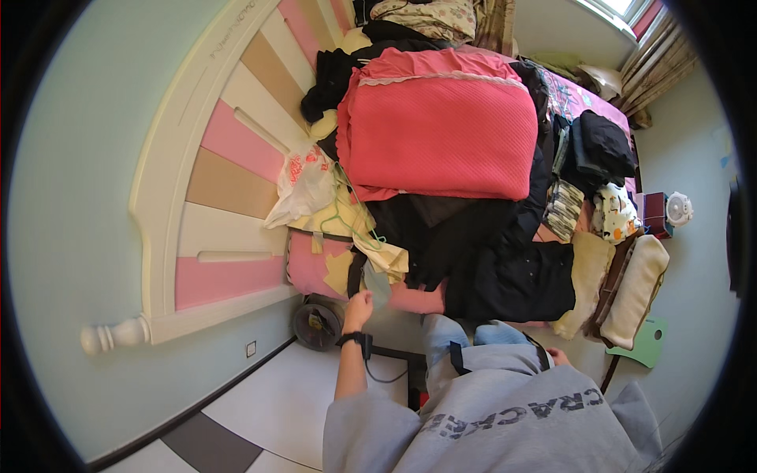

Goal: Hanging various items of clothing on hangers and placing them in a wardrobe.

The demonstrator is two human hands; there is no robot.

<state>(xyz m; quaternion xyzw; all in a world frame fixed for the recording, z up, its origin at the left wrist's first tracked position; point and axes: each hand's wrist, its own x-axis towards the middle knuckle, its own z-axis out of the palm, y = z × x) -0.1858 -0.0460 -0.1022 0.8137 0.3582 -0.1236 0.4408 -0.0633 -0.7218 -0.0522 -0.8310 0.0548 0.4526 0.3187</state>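
My left hand (358, 310), with a black band on its wrist, is at the near edge of the bed. Its fingers are curled beside the lower end of a dark fabric strip (356, 273) and a pale grey cloth (377, 285). Whether it grips either one is unclear. Just beyond lie a cream cloth (387, 260) and a light green clothes hanger (338, 220). Low at my right side, my right hand (557, 356) is mostly hidden by my grey shirt. Black trousers (511, 281) lie folded at the bed edge before me.
A folded red quilted cover (443, 130) rests on dark clothes mid-bed. Folded clothes (603, 145) and a beige blanket (636, 292) are on the right. Left are a plastic bag (304, 183), the headboard (236, 177) and a round bin (317, 327) below. A green board (641, 343) stands right.
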